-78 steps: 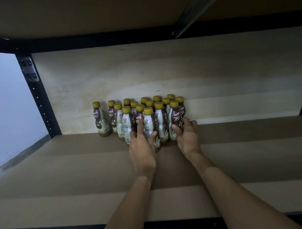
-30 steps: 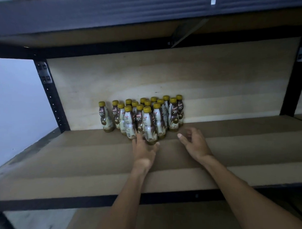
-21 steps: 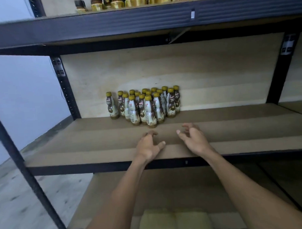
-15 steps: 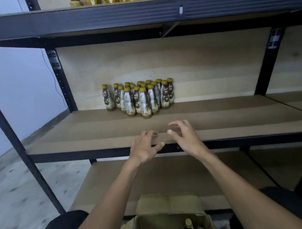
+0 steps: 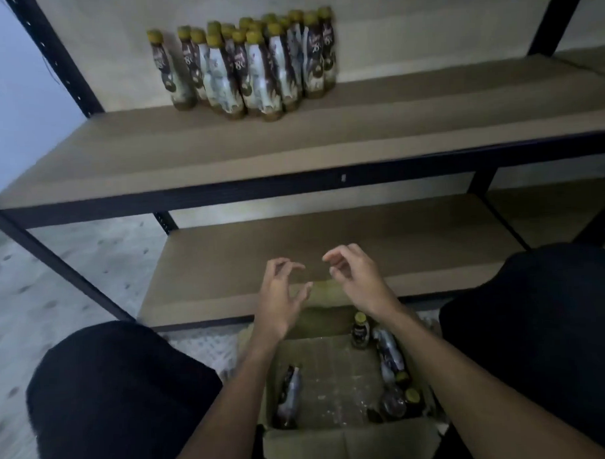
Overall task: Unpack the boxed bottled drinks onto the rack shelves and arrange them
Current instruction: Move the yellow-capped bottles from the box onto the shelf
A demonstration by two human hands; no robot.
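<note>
Several brown-and-white bottles with yellow caps [image 5: 251, 66] stand bunched at the back of the middle rack shelf [image 5: 291, 150]. Below me an open cardboard box [image 5: 333, 376] sits on the floor between my knees. One bottle [image 5: 360, 333] stands upright in its far right corner, another [image 5: 289, 394] lies along its left wall, and more bottles [image 5: 391, 363] lie at the right. My left hand [image 5: 279, 298] and my right hand [image 5: 357, 279] hover above the box's far edge, fingers loosely curled, holding nothing.
The lower shelf [image 5: 329, 256] runs just beyond the box. Black rack uprights [image 5: 58, 56] stand at the left and right. My knees in dark trousers [image 5: 121, 390] flank the box. Pale floor [image 5: 39, 290] lies to the left.
Both hands drew back from the bottle group on the shelf and came down over the box. My view tilted down, so the box and my knees now show.
</note>
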